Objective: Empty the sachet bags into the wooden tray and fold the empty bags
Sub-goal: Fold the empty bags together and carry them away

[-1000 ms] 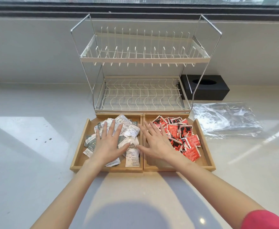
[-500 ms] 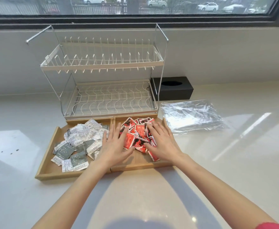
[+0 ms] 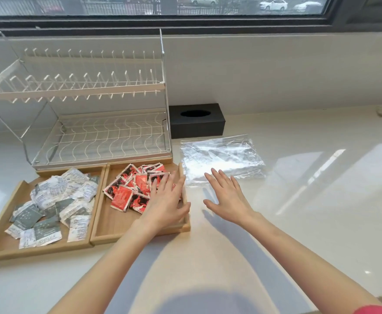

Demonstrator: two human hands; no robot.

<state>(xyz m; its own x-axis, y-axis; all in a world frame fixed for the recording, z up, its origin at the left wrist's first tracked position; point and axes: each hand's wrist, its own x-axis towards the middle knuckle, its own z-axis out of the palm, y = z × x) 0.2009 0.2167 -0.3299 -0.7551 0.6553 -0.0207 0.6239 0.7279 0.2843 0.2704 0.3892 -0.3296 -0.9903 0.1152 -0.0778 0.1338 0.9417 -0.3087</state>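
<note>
On the counter (image 3: 298, 223), slide your empty, flat right hand (image 3: 227, 197) toward one o'clock onto the clear bags (image 3: 221, 157), pressing out air before folding; your spread left hand (image 3: 166, 200) rests empty on the red sachets (image 3: 135, 186).

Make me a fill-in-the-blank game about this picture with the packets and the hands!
1. The red sachets lie in the ____ compartment of the wooden tray.
2. The left hand rests flat on the ____ sachets.
3. The right hand reaches toward the clear ____ bags.
4. The box behind the bags is ____ in colour.

Missing words: right; red; plastic; black
</note>
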